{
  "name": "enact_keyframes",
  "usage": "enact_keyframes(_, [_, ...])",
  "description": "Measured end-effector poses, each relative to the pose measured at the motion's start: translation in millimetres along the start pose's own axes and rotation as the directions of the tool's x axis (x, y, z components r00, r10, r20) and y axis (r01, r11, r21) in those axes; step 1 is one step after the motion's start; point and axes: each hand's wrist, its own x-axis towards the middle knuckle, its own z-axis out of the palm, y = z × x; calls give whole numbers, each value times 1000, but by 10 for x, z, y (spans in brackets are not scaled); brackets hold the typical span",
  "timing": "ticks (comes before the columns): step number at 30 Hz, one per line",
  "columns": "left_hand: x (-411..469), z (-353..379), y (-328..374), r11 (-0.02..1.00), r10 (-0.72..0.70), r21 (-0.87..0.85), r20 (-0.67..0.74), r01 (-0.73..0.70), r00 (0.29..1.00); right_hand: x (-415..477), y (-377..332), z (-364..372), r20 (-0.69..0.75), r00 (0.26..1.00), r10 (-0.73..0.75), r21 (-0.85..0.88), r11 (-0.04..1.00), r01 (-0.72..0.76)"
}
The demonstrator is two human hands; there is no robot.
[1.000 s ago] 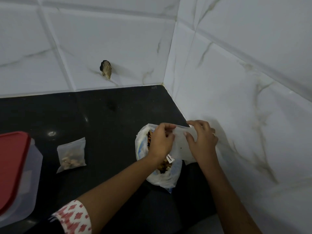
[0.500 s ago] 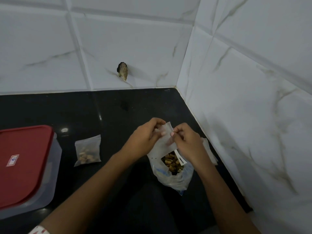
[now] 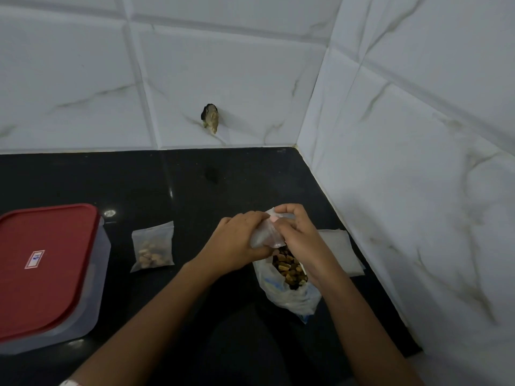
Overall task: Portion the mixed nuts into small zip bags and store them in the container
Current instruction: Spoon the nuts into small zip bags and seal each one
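Where the black surface [image 3: 195, 185] meets the tiled corner [image 3: 302, 129], left hand [image 3: 237, 243] and right hand [image 3: 299, 240] pinch a crinkled clear zip bag [image 3: 263, 235] above the open nut sack [image 3: 289, 293]; leftward room reaches the red-lidded container [image 3: 47, 271].

One box with a red lid [image 3: 47, 274]. One big bag of nuts [image 3: 289, 302]. One filled little bag [image 3: 152, 247], one held little bag [image 3: 262, 235]. By the surface [image 3: 195, 190] right edge, maybe a few empty bags [image 3: 338, 252], stacked flat.

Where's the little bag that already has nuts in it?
In the head view, the filled small zip bag lies flat on the black counter, left of centre, between the red-lidded container and the left hand.
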Motion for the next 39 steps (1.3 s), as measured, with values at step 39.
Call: enact_keyframes(39, [-358, 498, -152, 841, -250, -464, 122, 278, 961, -218, 484, -244, -151, 976, -157, -858, 512, -51])
